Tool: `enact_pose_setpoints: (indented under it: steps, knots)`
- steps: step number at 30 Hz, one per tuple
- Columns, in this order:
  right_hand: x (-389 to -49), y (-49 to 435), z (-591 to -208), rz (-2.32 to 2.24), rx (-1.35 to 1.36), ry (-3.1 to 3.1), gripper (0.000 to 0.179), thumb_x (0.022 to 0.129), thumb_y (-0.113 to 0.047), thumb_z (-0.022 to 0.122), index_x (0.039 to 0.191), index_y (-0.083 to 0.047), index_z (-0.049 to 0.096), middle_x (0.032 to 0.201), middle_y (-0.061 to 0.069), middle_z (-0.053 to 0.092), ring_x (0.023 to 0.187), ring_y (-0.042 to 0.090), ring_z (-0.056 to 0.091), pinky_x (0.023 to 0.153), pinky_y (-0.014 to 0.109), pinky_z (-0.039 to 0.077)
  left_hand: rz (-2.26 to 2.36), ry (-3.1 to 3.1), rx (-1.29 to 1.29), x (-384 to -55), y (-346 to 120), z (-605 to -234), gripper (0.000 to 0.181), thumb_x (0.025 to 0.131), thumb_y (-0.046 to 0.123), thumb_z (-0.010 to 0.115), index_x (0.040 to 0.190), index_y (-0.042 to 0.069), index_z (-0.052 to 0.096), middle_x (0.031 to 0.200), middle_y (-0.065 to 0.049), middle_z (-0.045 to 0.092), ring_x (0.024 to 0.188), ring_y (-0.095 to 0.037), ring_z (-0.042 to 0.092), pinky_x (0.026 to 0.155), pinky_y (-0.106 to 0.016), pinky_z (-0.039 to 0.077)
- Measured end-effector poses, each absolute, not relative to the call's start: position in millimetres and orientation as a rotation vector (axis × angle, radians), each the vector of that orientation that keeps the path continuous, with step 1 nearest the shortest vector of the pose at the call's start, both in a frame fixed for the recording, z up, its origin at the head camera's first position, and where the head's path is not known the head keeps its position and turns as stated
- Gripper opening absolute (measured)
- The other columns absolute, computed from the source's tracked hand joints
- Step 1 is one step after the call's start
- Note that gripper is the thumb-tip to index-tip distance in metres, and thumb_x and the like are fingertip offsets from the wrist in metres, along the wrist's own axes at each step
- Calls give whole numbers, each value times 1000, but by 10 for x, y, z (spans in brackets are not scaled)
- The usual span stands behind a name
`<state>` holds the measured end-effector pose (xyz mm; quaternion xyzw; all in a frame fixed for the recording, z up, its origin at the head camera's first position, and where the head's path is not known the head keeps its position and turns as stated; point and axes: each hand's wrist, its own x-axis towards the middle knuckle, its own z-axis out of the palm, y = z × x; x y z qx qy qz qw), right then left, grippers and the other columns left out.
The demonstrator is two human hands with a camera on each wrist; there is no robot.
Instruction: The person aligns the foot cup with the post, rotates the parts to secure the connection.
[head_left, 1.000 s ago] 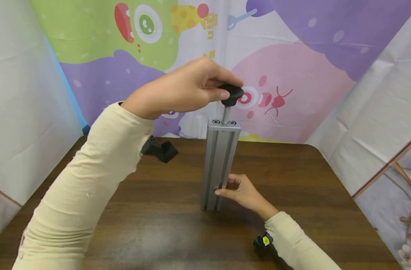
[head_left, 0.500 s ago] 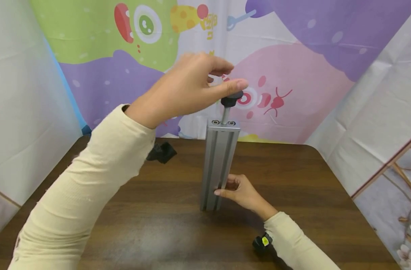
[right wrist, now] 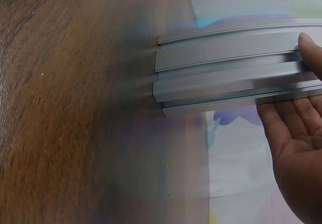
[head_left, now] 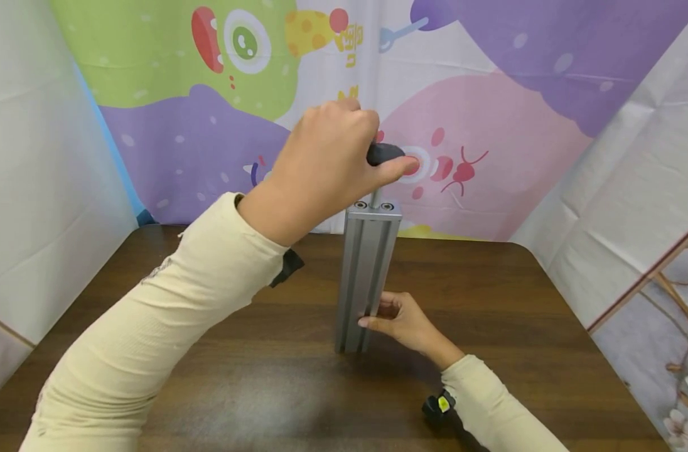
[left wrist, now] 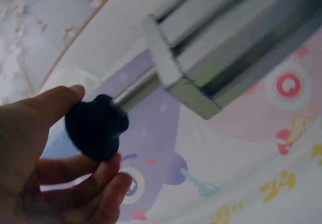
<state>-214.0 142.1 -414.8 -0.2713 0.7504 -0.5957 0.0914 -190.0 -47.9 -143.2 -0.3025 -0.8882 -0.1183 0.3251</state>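
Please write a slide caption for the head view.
Left hand grips a black knob above an upright slotted metal profile; right hand holds the profile's lower part.

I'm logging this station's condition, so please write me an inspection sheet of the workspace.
Surface: dark wood-grain table.
Job's things: silver metal profile standing on end on the table; black knob above it on a metal rod.
Clutter: nothing seen.
Hands: left hand grips the black knob; right hand holds the silver metal profile near its base.
Cables: nothing seen.
Surroundings: cartoon-print backdrop behind the table, pale sheeting at both sides.
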Motion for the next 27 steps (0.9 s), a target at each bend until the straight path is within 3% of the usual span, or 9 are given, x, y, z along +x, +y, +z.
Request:
enact_pose_setpoints:
  steps: [2, 4, 7, 9, 14, 21, 27]
  knots:
    - [-2141, 1420, -4151, -1772, -804, 2235, 25, 83, -4, 73, 105, 6, 67, 102, 19, 70, 91, 15, 69, 77, 30, 56, -413, -2375, -879, -1931, -524, -1398, 45, 86, 46, 69, 73, 3, 67, 68, -5, 58, 65, -20, 49, 59, -30, 40]
    - [-2140, 1420, -4152, -1771, -800, 2242, 25, 83, -4, 73, 105, 6, 67, 102, 19, 70, 91, 15, 69, 77, 30, 56, -542, -2435, -972, -1972, -578, -1364, 39, 86, 40, 70, 93, 2, 73, 85, -6, 68, 79, -19, 58, 73, -28, 46]
    - [-2137, 1422, -4156, -1760, -795, 2260, 24, 83, -5, 73, 105, 5, 67, 102, 18, 70, 90, 15, 69, 77, 29, 56, -832, -2532, -1121, -2037, -664, -1333, 37, 90, 25, 68, 119, 1, 66, 113, -8, 68, 103, -15, 64, 92, -24, 46]
    - [-2135, 1424, -4152, -1751, -793, 2270, 24, 84, -5, 73, 105, 4, 67, 102, 17, 70, 90, 15, 69, 77, 29, 56, -1072, -2568, -1220, -2085, -718, -1332, 39, 93, 15, 63, 130, 0, 58, 126, -8, 63, 113, -14, 61, 98, -25, 45]
    - [-2132, 1423, -4154, -1746, -793, 2278, 23, 84, -7, 73, 104, 4, 68, 101, 17, 71, 90, 16, 69, 77, 28, 56, -1422, -2614, -1327, -2142, -800, -1321, 41, 98, 4, 50, 138, -2, 48, 132, -10, 59, 118, -14, 58, 103, -28, 41]
    - [-2133, 1429, -4167, -1738, -789, 2297, 24, 84, -7, 73, 105, 4, 67, 102, 17, 70, 91, 16, 69, 78, 29, 56, -1426, -2641, -1339, -2154, -797, -1298, 40, 98, 6, 49, 138, 1, 48, 130, -8, 60, 118, -11, 58, 104, -28, 41]
    - [-2142, 1433, -4168, -1738, -811, 2282, 24, 85, -7, 72, 105, 4, 67, 102, 17, 70, 91, 16, 69, 78, 29, 56, -891, -2610, -1204, -2094, -741, -1301, 47, 98, 33, 55, 135, 4, 53, 129, -5, 61, 119, -13, 56, 103, -28, 41]
